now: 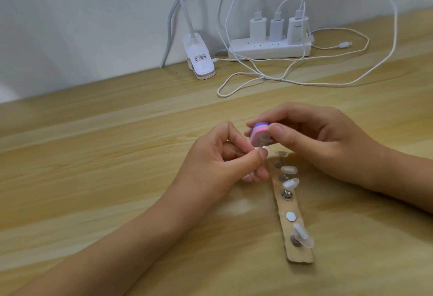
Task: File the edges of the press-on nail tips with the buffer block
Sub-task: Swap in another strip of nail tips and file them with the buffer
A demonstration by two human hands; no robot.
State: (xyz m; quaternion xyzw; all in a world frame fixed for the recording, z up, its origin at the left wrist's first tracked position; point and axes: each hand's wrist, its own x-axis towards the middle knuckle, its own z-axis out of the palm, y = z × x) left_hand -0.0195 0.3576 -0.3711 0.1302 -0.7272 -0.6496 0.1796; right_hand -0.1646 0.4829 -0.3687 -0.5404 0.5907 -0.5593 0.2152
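Observation:
My left hand (220,155) pinches a small clear nail tip (332,144) between thumb and forefinger, just above the table. My right hand (311,138) grips a pink and purple buffer block (330,133), and the block's face lies against the nail tip. Below both hands a wooden holder strip (300,254) lies on the table, running towards me. Several clear nail tips stand on metal studs along it, one (289,169) near the top and one (303,236) near the bottom. A white round pad (290,216) on the strip is bare.
A white power strip (269,48) with three chargers sits at the back against the wall. White cables (257,75) loop over the table in front of it. A white clip lamp base (200,61) stands to its left. The wooden table (93,143) spreads all around.

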